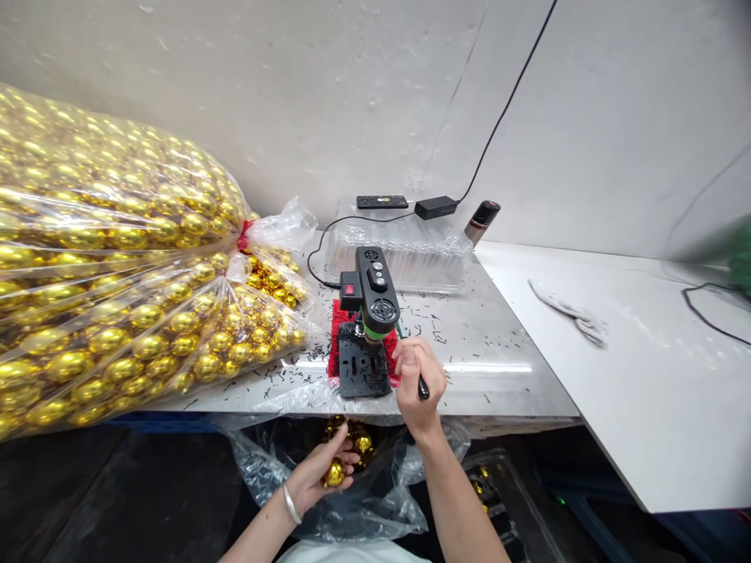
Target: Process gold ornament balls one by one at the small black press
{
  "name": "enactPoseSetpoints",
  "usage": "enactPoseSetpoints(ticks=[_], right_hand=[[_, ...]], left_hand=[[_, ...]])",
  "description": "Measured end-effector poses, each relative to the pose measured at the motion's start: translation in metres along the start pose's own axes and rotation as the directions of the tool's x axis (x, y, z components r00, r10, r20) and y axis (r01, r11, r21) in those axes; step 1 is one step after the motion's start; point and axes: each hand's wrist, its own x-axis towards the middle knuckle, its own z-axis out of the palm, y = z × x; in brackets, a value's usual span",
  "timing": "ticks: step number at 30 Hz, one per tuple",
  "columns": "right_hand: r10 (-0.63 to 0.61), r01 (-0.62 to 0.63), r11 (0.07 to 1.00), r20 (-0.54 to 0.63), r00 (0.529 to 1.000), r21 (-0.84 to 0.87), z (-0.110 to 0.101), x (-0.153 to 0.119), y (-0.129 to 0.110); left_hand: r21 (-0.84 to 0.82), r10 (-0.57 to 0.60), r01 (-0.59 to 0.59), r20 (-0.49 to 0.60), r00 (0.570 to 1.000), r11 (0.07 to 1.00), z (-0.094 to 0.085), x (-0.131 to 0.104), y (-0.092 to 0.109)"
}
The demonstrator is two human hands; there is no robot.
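Note:
My left hand (322, 467), with a bracelet on its wrist, is curled around a shiny gold ball (335, 473) below the table edge. Under and beside it, more gold balls (364, 443) lie in an open clear plastic bag (264, 461). My right hand (420, 379) is closed around a dark-handled tool (423, 389) whose greenish shaft points up toward the machine. Just left of that hand stands a small black machine (379, 285) with a red switch and a slotted black base plate (361, 367), on a red mat (339, 317).
Large clear bags of gold balls (117, 313) fill the left side. Behind the machine are a clear plastic box (404, 254), a black adapter (435, 206) and a dark-capped bottle (482, 220). Black shavings litter the metal table (498, 383). Scissors (566, 313) lie on the white table (645, 391).

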Motion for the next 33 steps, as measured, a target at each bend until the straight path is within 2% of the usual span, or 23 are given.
enactPoseSetpoints(ticks=[1, 3, 5, 7, 10, 14, 17, 20, 22, 25, 28, 31, 33], right_hand=[[-0.006, 0.006, 1.0, 0.009, 1.0, -0.003, 0.0, 0.0, 0.0], [-0.017, 0.017, 1.0, 0.015, 1.0, -0.012, -0.001, 0.0, 0.001], [-0.019, 0.019, 1.0, 0.006, 1.0, -0.018, -0.001, 0.0, 0.001], [-0.015, 0.015, 1.0, -0.006, 1.0, -0.019, 0.0, -0.001, 0.002], [-0.021, 0.021, 1.0, -0.002, 1.0, -0.007, 0.001, -0.003, 0.003], [-0.037, 0.037, 0.999, 0.032, 0.999, -0.009, -0.001, -0.003, 0.004], [-0.043, 0.044, 0.999, 0.052, 0.998, -0.018, -0.003, -0.003, 0.004], [-0.036, 0.038, 0.999, 0.067, 0.997, -0.021, -0.004, -0.005, 0.005], [-0.036, 0.038, 0.999, 0.07, 0.997, -0.024, -0.004, -0.006, 0.006], [-0.048, 0.049, 0.999, 0.068, 0.997, -0.019, -0.004, -0.006, 0.007], [-0.05, 0.052, 0.998, 0.076, 0.996, -0.026, -0.004, -0.007, 0.008], [-0.056, 0.059, 0.997, 0.091, 0.994, -0.04, -0.005, -0.008, 0.009], [-0.065, 0.069, 0.997, 0.094, 0.993, -0.039, -0.005, -0.008, 0.01]], left_hand=[[-0.098, -0.059, 0.06, 0.016, 0.998, 0.993, -0.002, -0.001, 0.001], [-0.248, -0.087, 0.122, 0.147, 0.985, 0.961, -0.001, -0.011, 0.011], [-0.347, -0.015, 0.116, 0.28, 0.96, 0.931, 0.004, -0.028, 0.029], [-0.393, 0.093, 0.044, 0.324, 0.942, 0.919, 0.013, -0.045, 0.052], [-0.361, 0.3, -0.202, 0.24, 0.923, 0.91, 0.029, -0.053, 0.085], [-0.158, 0.485, -0.472, 0.055, 0.873, 0.867, 0.044, -0.032, 0.113], [-0.075, 0.583, -0.584, -0.048, 0.811, 0.808, 0.049, -0.014, 0.119], [-0.023, 0.626, -0.627, -0.045, 0.778, 0.778, 0.046, -0.004, 0.118], [0.094, 0.664, -0.659, -0.028, 0.747, 0.746, 0.043, -0.001, 0.116], [0.394, 0.759, -0.701, 0.015, 0.651, 0.594, 0.039, 0.004, 0.114], [0.635, 0.815, -0.658, 0.076, 0.575, 0.405, 0.04, 0.008, 0.113], [0.795, 0.849, -0.567, 0.133, 0.511, 0.217, 0.043, 0.011, 0.115], [0.847, 0.877, -0.525, 0.19, 0.442, 0.081, 0.045, 0.013, 0.115]])
